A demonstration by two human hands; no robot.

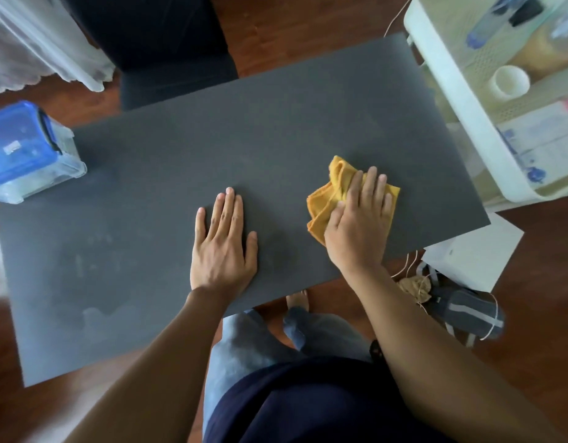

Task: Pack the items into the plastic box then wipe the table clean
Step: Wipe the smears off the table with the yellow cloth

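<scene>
At the far left edge of the bench sits your clear plastic box with a blue snap-on lid (26,151), rectangular, its long axis running from near-left to far-right. The lid is closed, with a dark latch on its right end. Its contents are too blurred to make out through the walls.

The dark grey matte rectangular bench (167,167) lies with its long axis going left to right, skewed so the right end sits farther away. Pale, dusty smudges show on its near-left part.

Your left hand (223,243) lies flat on the bench near its middle, palm down, fingers spread and pointing away from you, holding nothing.

Just to its right, your right hand (359,225) presses down on a crumpled mustard-yellow cloth (324,199). The fingers are laid over it, pointing far and slightly right, flattened rather than pinching. The soft, folded cloth bunches out from under the hand to the left and far side, lying near the bench's near-right edge.

Beyond the far edge stands a dark upholstered chair (167,59). At the far right, a white perforated plastic trolley (452,91) holds a pale cylindrical cup (508,83) and blurred packages. On the brown wooden floor (292,24) by the near-right corner lie a white box (471,254) and a grey striped bag (468,310).
</scene>
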